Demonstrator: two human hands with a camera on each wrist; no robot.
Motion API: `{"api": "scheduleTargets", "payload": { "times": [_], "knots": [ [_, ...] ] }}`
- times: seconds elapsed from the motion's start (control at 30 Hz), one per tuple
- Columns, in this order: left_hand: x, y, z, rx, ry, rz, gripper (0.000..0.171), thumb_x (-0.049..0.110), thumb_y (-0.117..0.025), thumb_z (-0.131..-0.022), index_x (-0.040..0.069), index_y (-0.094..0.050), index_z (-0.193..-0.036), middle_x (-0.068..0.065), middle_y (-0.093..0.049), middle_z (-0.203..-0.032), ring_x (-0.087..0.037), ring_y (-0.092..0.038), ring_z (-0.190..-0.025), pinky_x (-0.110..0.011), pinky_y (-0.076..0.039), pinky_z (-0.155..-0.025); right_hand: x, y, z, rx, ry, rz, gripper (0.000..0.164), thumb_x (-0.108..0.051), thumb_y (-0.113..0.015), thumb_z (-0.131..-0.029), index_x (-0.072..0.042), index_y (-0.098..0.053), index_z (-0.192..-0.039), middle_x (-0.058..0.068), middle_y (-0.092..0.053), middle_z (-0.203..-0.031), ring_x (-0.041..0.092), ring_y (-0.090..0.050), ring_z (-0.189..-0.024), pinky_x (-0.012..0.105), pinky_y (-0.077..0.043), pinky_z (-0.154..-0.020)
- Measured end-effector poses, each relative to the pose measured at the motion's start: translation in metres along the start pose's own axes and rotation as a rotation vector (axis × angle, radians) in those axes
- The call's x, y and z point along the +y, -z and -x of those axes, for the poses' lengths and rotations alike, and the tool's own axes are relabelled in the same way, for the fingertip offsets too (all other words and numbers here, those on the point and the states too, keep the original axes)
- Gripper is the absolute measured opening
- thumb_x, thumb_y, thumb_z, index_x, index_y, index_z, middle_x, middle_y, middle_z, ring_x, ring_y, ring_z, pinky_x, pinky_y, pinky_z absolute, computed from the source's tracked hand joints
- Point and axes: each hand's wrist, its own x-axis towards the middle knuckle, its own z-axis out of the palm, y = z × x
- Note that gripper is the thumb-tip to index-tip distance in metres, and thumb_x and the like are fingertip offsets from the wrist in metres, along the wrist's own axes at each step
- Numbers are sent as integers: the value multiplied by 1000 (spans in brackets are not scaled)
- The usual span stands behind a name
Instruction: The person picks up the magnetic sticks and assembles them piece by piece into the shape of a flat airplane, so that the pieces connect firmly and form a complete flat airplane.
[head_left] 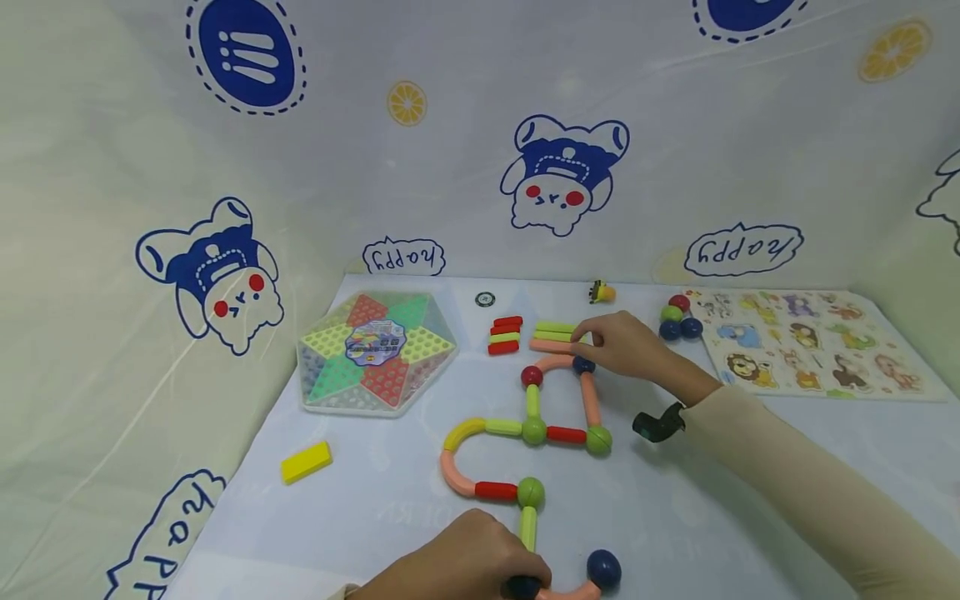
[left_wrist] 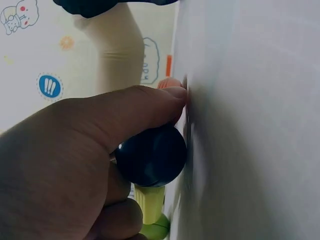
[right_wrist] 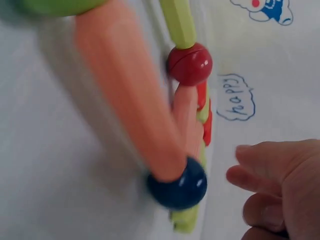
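Note:
At the front edge of the head view, my left hand [head_left: 467, 557] grips a dark blue ball [left_wrist: 151, 156]. A light green rod [head_left: 528, 527] and a curved pink rod [head_left: 576, 592] join that ball. The thumb lies along the pink piece in the left wrist view. My right hand [head_left: 621, 346] hovers by the loose rods [head_left: 553, 328] at the back, just above another blue ball [right_wrist: 178, 184] of the chain. Its fingers look relaxed, with nothing visible between them in the right wrist view. A red ball [head_left: 532, 377] and green balls [head_left: 534, 430] link the chain's other rods.
Short red and green rods [head_left: 504, 347] lie left of the right hand. A hexagonal game board [head_left: 315, 398] stands at left, above a yellow block [head_left: 306, 462]. Several loose balls [head_left: 672, 314] sit beside an animal picture board [head_left: 765, 329] at right. A small toy [head_left: 602, 292] is at the back.

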Motion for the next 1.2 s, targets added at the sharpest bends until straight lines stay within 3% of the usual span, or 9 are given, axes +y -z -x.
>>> {"api": "scheduleTargets", "payload": {
  "times": [0.27,0.47,0.73,0.87,1.03,1.2],
  "knots": [
    [-2,-4,0,-9,15,68,27,35,-67,-86,29,-68,-112,29,-60,-78,19,-46,-62,-3,-37,-62,-4,-11,-25,-88,-86,28,30,-38,-68,-84,-17,-70,-106,1,-49,-60,18,-49,-57,26,-37,-47],
    [-2,-3,1,-21,29,113,29,33,-67,-86,29,-66,-114,28,-60,-79,18,-46,-61,-4,-39,-61,-5,-16,-30,-121,-115,44,30,-36,-69,-84,-14,-70,-105,0,-52,-61,18,-50,-57,25,-36,-47],
    [0,-1,1,3,2,100,26,31,-68,-85,27,-69,-111,28,-62,-84,20,-48,-65,-3,-39,-62,-7,-18,-38,-155,-153,92,34,-38,-70,-83,-12,-71,-105,0,-63,-88,18,-53,-73,25,-42,-52],
    [1,-1,1,-2,11,95,27,30,-69,-84,27,-69,-111,28,-62,-84,20,-48,-65,-3,-39,-62,-7,-19,-41,-180,-171,93,36,-39,-69,-83,-11,-71,-107,2,-62,-91,18,-53,-75,25,-42,-52],
    [0,-1,1,-1,13,90,27,31,-68,-85,28,-69,-111,28,-62,-84,20,-48,-65,-3,-39,-63,-7,-19,-40,-147,-149,98,36,-40,-68,-84,-11,-71,-105,1,-61,-85,18,-53,-71,25,-41,-51],
    [-1,-3,2,9,4,114,27,32,-67,-85,29,-68,-112,29,-61,-85,21,-48,-66,-3,-39,-62,-6,-13,-28,12,-122,44,31,-42,-68,-82,-15,-72,-97,0,-56,-67,19,-50,-63,27,-39,-48]
  ]
}}
